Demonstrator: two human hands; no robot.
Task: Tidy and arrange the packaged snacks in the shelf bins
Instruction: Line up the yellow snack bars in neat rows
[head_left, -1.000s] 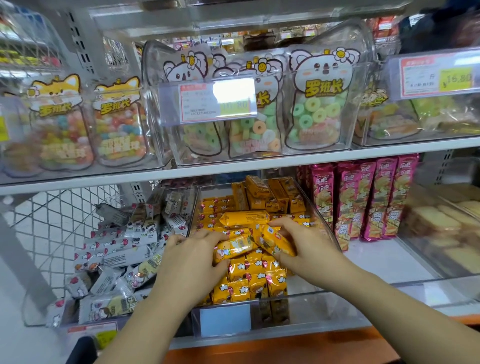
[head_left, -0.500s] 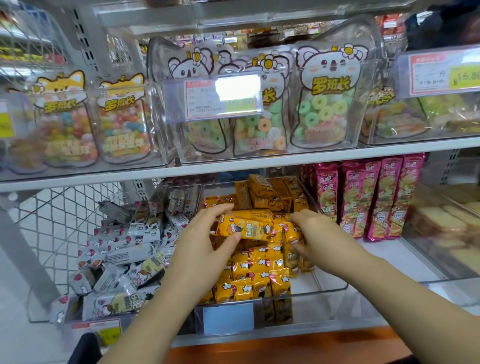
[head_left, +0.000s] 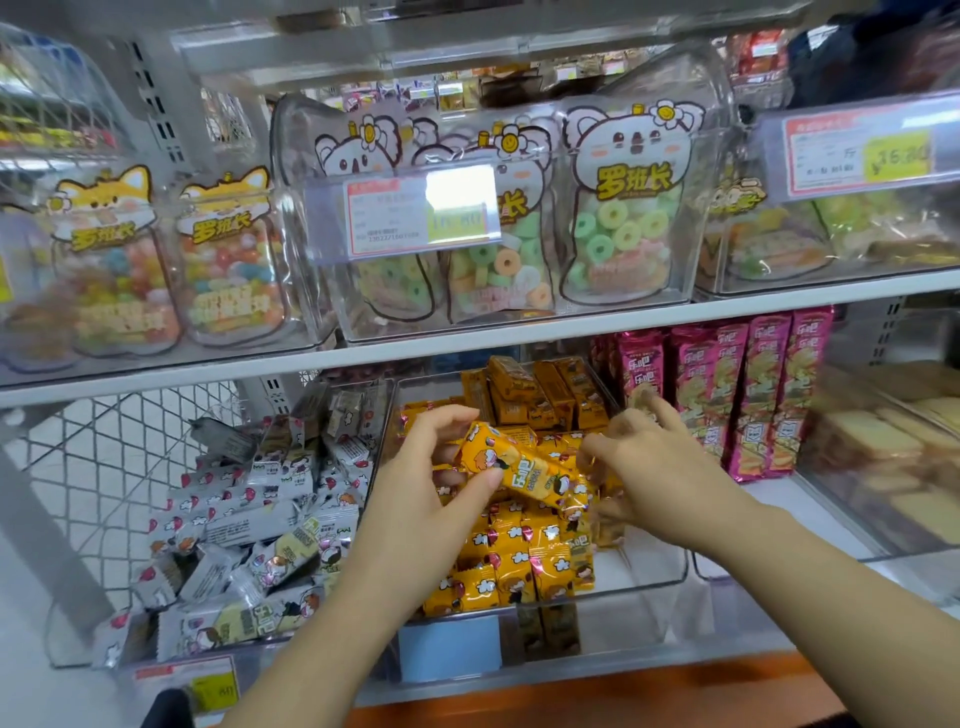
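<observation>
Bin (head_left: 654, 592): front rows tidy. Left hand (head_left: 423, 501) fingers pinch one packet (head_left: 524, 470), now raised off the pile and tilted. Right hand (head_left: 652, 467) fingers curl at its other end; grip blurred, cannot tell. Probably being re-laid.

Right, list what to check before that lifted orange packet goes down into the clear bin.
1. Left hand grip on orange packet: ok, thumb and fingers pinch its left end.
2. Right hand grip: cannot tell, blurred.
3. Free floor in clear bin: ok, bare at front right.
4. Front rows standing upright: ok.
5. White packets kept out of this bin: ok.
</observation>
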